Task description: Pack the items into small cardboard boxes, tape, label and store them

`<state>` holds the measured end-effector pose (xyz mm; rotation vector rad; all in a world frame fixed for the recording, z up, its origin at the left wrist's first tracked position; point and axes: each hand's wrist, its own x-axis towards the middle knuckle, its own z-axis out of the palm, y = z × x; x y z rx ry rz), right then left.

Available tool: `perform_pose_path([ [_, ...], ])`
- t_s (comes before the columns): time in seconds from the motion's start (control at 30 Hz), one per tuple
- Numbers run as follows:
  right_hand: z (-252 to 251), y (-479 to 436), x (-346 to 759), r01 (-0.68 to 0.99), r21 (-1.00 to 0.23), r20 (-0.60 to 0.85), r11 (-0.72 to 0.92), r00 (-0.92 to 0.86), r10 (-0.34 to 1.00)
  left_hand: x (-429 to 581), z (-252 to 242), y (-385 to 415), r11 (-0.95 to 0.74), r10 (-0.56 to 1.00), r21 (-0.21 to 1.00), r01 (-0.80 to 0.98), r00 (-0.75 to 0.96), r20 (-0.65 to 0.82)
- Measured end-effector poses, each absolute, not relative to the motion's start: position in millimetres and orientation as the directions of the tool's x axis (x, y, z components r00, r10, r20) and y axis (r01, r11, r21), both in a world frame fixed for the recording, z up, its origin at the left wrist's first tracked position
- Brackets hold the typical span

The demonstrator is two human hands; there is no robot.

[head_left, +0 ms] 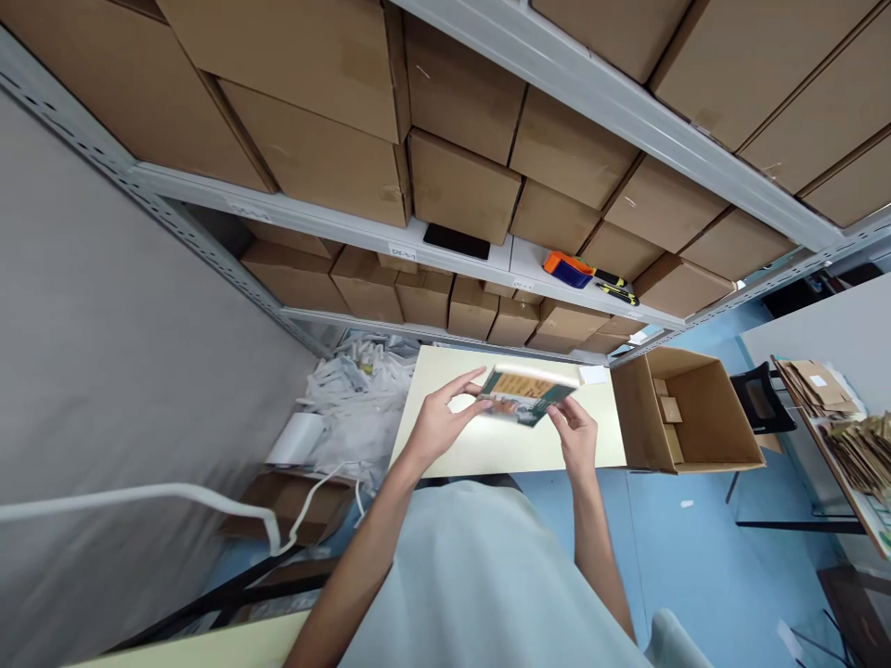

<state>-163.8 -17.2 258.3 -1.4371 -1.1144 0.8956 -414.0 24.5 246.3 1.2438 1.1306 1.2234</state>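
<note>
Both hands hold a small flat green and orange printed pack [523, 397] above a pale yellow table [487, 450]. My left hand [440, 419] grips its left end with thumb and fingers, the index finger stretched along the top edge. My right hand [574, 429] pinches the pack's right lower corner. The pack is tilted, its printed face toward me.
An open cardboard box [686, 413] with small items inside stands right of the table. White plastic bags [352, 394] pile up at the left. Metal shelving [445, 246] holds many cardboard boxes, a black phone [457, 241] and an orange tool [569, 267]. Another table [835, 436] with brown envelopes is at the far right.
</note>
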Motion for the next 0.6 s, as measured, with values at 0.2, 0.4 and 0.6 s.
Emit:
perform_pose_path([
  [0.2, 257.0, -21.2, -168.7, 0.188, -0.982, 0.028, -0.028, 0.291, 0.956, -424.0, 244.2, 19.8, -0.014, 0.982, 1.0, -0.017, 0.187, 0.017],
  [0.4, 256.7, -25.7, -168.3, 0.165, -0.984, -0.039, -0.075, 0.21, 0.977, -430.5, 233.7, 21.4, 0.016, 0.971, 1.0, -0.021, 0.239, -0.011],
  [0.6, 249.6, -27.6, -170.9, 0.195, -0.967, -0.102, -0.166, 0.299, 0.949, -427.5, 230.0, 28.8, 0.128, 0.945, 0.992, 0.003, 0.303, -0.123],
])
